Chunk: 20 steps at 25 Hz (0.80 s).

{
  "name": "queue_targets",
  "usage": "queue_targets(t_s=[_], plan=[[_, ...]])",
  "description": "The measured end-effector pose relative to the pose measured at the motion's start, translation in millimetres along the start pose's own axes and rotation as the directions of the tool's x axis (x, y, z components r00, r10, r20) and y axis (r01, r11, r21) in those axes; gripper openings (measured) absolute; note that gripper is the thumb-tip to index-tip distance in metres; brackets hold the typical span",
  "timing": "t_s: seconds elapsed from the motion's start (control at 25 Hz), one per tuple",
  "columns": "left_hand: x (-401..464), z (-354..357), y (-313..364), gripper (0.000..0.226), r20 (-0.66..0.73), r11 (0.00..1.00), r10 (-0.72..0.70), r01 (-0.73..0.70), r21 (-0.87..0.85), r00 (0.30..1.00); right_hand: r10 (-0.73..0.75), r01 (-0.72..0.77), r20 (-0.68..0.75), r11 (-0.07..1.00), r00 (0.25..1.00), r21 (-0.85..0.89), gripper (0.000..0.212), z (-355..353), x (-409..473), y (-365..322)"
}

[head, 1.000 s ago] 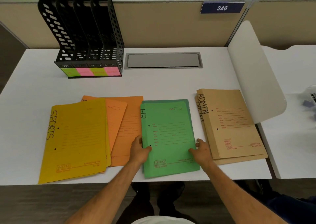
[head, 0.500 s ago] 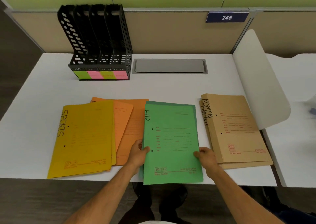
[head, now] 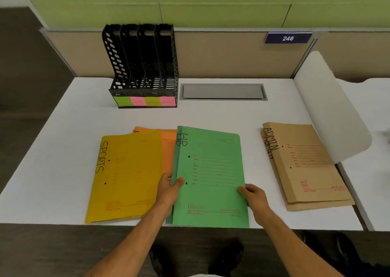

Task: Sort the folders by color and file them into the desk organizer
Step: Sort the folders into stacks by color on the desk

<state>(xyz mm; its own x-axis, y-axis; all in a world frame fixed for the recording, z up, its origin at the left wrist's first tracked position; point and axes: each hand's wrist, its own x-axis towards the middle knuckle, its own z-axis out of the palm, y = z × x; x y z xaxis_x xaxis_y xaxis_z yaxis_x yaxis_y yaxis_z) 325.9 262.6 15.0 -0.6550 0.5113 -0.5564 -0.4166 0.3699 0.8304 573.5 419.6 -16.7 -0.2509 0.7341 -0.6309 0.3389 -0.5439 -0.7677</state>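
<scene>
I see the white tabletop (head: pixel 69 150) carrying all items; a grey recessed cover plate (head: pixel 223 91) is set into it near the rear partition, which bears a blue tag reading 246 (head: pixel 287 38). The black desk organizer (head: pixel 143 65) stands upright at the rear left, just beside the plate; it has four slots, with green and pink sticky labels (head: pixel 145 101) along its front base; I see no folder in any slot. Across the front of the tabletop lie the folders: yellow folders (head: pixel 126 175) marked SPORTS at left, overlapping orange folders (head: pixel 167 147); brown folders (head: pixel 306 171) marked ADMIN at right, well apart from the rest. Between them are two green folders (head: pixel 211 177) marked HR, stacked slightly offset, their near edge overhanging the tabletop. My left hand (head: pixel 168 189) is closed on the left edge of the green folders, thumb on top; my right hand (head: pixel 252 194) pinches their right edge, thumb on top.
</scene>
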Motion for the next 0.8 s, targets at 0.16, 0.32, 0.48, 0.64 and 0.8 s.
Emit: queue_targets(t_s=[0.16,0.32,0.48,0.64,0.8], plan=[[12.3,-59.9,13.1,0.034,0.008,1.0,0.007,-0.006,-0.007,1.0,0.001,0.0,-0.082,1.0,0.997,0.015,0.017,63.4,-16.4,2.9],[31.6,-118.6,21.7,0.039,-0.004,0.999,0.026,-0.027,-0.028,1.0,-0.016,0.018,-0.068,0.999,0.998,0.039,0.015,120.4,-22.8,-2.0],[48.5,-164.6,31.9,0.036,-0.035,0.997,0.03,-0.033,-0.073,0.999,-0.027,0.029,-0.026,0.998,0.999,0.064,0.014,167.7,-26.3,-11.9],[69.3,-205.8,51.3,0.037,-0.091,0.994,0.059,-0.067,-0.085,0.994,-0.062,0.061,0.119,0.998,0.991,0.012,0.013,216.0,-9.5,-40.2],[91.3,-251.8,62.7,0.035,-0.194,0.99,0.068,-0.091,-0.108,0.979,-0.051,0.077,0.269,0.993,0.962,-0.089,0.018,268.0,11.8,-59.9]])
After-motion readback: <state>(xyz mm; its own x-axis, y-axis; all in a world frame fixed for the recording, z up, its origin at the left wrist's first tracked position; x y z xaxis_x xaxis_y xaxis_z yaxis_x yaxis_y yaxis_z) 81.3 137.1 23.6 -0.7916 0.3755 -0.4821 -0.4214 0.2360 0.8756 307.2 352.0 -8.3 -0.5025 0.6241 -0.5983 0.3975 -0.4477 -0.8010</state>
